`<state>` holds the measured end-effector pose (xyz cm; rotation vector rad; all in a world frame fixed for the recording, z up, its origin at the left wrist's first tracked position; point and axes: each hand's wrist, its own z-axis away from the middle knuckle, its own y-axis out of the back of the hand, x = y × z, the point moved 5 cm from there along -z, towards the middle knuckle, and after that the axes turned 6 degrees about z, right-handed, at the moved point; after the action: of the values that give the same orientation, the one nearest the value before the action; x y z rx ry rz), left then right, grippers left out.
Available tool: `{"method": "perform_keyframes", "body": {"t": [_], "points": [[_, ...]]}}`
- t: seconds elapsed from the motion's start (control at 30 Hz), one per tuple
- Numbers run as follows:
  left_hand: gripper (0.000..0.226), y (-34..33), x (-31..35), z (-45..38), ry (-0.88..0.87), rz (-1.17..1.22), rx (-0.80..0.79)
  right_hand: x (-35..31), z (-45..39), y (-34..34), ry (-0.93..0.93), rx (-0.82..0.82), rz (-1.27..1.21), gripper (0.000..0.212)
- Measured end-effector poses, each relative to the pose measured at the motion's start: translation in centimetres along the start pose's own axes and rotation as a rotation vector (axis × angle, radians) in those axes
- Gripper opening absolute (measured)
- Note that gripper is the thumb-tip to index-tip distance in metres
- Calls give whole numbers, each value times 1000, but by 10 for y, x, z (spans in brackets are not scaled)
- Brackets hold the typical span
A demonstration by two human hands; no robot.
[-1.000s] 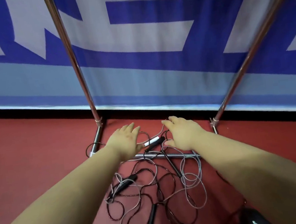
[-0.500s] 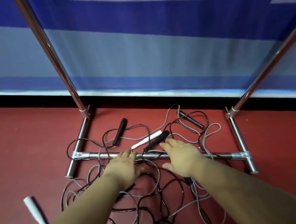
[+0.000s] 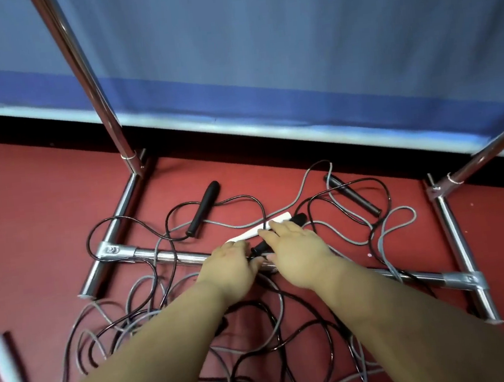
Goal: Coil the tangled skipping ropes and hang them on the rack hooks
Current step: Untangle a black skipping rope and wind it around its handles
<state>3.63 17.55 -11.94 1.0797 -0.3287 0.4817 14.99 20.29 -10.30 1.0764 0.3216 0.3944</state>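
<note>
Tangled black and grey skipping ropes (image 3: 294, 338) lie on the red floor, draped over the rack's low chrome crossbar (image 3: 164, 256). My right hand (image 3: 297, 248) rests with fairly straight fingers on a black handle (image 3: 298, 218) beside a white handle (image 3: 274, 220), just beyond the bar. My left hand (image 3: 230, 264) is next to it over the bar. Its fingers bend down and their tips are hidden. Two more black handles (image 3: 204, 208) (image 3: 354, 195) lie farther back. No hooks are in view.
The rack's chrome uprights (image 3: 85, 68) (image 3: 489, 150) rise at left and right from floor feet (image 3: 466, 258). A blue banner wall (image 3: 262, 65) stands close behind. Another white handle (image 3: 9, 375) lies on the floor at the near left.
The view has tilted down and closer to the floor. Both hands moved forward over the crossbar and closer together, and the right hand now covers the black handle.
</note>
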Motion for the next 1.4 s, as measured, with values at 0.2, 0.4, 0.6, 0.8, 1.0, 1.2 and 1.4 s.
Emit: {"method": "perform_keyframes", "body": {"t": [0.2,0.4,0.6,0.8,1.0,1.2,1.4], "points": [[34,-9,1,-18,44,-37,143,7,-19,-5,62,18,106,47],[26,-5,2,-14,-10,91,200,12,-18,7,100,102,147,30],[26,26,21,23,-146,137,182,11,26,38,106,172,92,23],[24,86,68,93,-294,50,184,0,113,87,45,250,-59,26],[21,155,123,202,-420,119,287,-9,226,156,-12,407,-271,24],[22,202,168,310,-449,539,383,-29,328,218,-22,567,-568,19],[22,212,193,383,-472,855,510,-62,392,233,-3,632,-999,25]]}}
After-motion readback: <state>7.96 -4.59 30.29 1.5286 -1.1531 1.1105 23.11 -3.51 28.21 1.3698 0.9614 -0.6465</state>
